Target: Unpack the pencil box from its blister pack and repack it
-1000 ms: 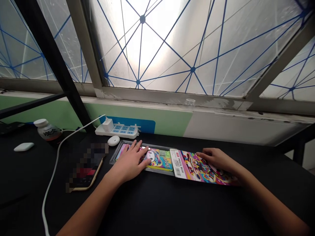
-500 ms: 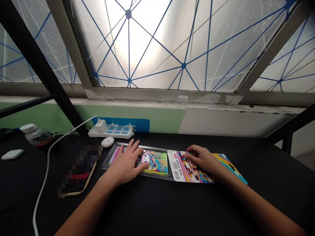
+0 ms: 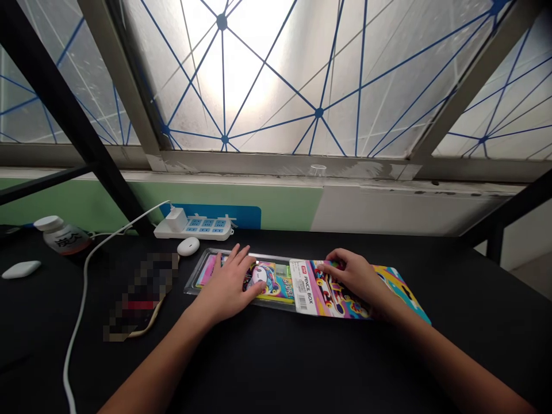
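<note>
A colourful pencil box (image 3: 276, 282) lies in a clear plastic blister pack (image 3: 194, 282) on the black table (image 3: 276, 356). My left hand (image 3: 228, 282) rests flat on the box with fingers spread. To its right lies a printed card sleeve (image 3: 314, 296) marked "PENCIL BOX", its left end overlapping the pack's right end. My right hand (image 3: 356, 276) lies palm down on the sleeve, fingers curled onto it.
A white power strip (image 3: 194, 227) with a plugged charger sits by the wall; its white cable (image 3: 77, 322) runs toward me. A white earbud case (image 3: 188, 246), a blurred phone (image 3: 138, 293), a bottle (image 3: 60, 237) and a white mouse (image 3: 20, 268) lie left.
My right hand has slid the card sleeve leftward, so it now overlaps the right end of the blister pack. My left hand stays on the pencil box.
</note>
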`<state>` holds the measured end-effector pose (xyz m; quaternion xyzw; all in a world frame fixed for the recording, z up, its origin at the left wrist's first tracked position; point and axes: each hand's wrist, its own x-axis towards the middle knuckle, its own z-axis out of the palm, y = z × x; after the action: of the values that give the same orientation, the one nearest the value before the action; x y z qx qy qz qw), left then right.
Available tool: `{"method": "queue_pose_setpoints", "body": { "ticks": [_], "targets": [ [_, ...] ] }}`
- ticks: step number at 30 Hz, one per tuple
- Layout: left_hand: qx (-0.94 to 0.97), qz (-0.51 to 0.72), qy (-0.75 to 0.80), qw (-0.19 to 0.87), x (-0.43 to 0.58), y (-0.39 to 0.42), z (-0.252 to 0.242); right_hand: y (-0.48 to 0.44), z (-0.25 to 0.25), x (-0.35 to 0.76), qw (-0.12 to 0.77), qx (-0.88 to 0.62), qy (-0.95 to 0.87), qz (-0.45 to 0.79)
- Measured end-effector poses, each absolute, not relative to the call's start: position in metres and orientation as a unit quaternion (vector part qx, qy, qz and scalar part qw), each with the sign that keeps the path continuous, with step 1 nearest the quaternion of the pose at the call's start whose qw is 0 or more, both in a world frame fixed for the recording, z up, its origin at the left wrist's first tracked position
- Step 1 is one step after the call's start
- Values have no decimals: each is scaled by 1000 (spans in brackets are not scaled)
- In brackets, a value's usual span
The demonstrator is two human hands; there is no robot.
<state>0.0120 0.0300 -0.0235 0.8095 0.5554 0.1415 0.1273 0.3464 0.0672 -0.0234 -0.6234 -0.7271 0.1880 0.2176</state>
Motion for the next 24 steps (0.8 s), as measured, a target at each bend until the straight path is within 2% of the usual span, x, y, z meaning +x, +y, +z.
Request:
{"method": "queue_pose_setpoints", "body": {
  "ticks": [3, 9, 16, 20, 24],
  "targets": [
    [803, 185, 536, 181, 32, 20, -19, 65, -25, 336, 214, -618, -734, 182],
    [744, 334, 457, 355, 53, 3, -6, 67, -33, 331, 191, -590, -765, 177],
    [608, 505, 515, 331, 16, 31, -12, 70, -22, 352, 141, -566, -784, 214],
    [565, 529, 527, 350, 13, 38, -19, 73, -14, 363, 104, -539, -791, 269],
    [553, 551, 511, 360, 15, 37, -22, 77, -11, 351, 98, -528, -804, 256]
  ]
}}
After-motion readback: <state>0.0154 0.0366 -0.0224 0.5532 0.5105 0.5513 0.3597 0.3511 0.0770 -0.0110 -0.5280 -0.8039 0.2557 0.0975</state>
